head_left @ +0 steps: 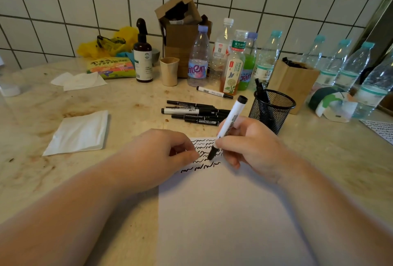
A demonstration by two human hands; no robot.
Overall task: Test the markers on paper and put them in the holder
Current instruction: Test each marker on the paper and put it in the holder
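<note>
A white sheet of paper (223,212) lies in front of me, with several black squiggly lines near its top edge. My right hand (251,144) grips a white marker (230,119) with a black end, its tip down over the squiggles. My left hand (157,155) rests on the paper's top left corner with fingers curled; whether it holds a cap is hidden. A pile of several black and white markers (195,112) lies beyond the paper, and one more marker (213,92) lies farther back. The black mesh holder (271,109) stands to the right with a marker inside.
Several plastic bottles (234,61), a paper cup (169,71), a brown pump bottle (143,55), a cardboard box (180,32) and a wooden box (292,83) crowd the back by the tiled wall. Tissues (78,133) lie left. Another scribbled sheet (380,130) sits far right.
</note>
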